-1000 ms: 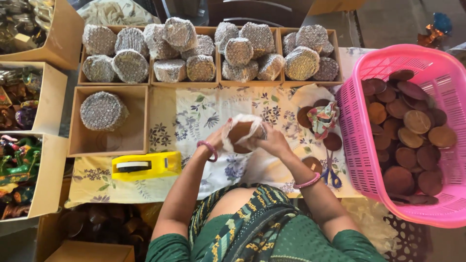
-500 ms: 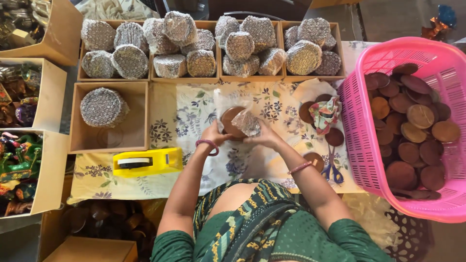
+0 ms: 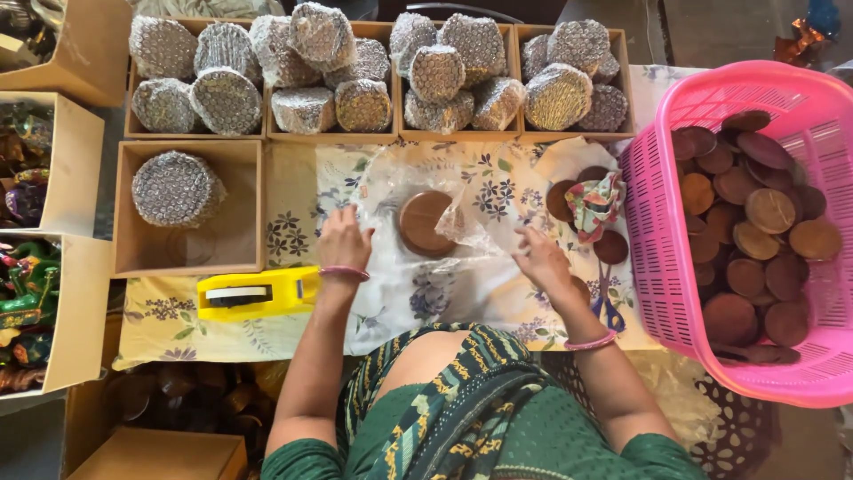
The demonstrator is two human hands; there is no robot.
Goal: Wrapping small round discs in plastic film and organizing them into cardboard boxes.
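Observation:
A stack of round brown clay discs [image 3: 425, 222] stands on a sheet of clear bubble wrap [image 3: 402, 182] spread over the floral cloth [image 3: 498, 191]. My left hand [image 3: 343, 242] rests flat on the wrap just left of the stack, fingers spread. To the right of the stack, my right hand [image 3: 542, 262] pinches the wrap's loose edge. Neither hand touches the discs themselves.
A yellow tape dispenser [image 3: 253, 293] lies by my left wrist. Cardboard boxes [image 3: 267, 133] at the back hold several wrapped bundles [image 3: 227, 98]; a nearer box [image 3: 124, 209] holds one. A pink basket [image 3: 653, 240] of brown discs stands at right. Blue-handled scissors [image 3: 606, 307] and a cloth bundle [image 3: 593, 203] lie beside it.
Earlier both hands held the disc stack up with wrap around it. Now the stack sits on the table, the wrap lies spread out, and my hands have moved apart to either side.

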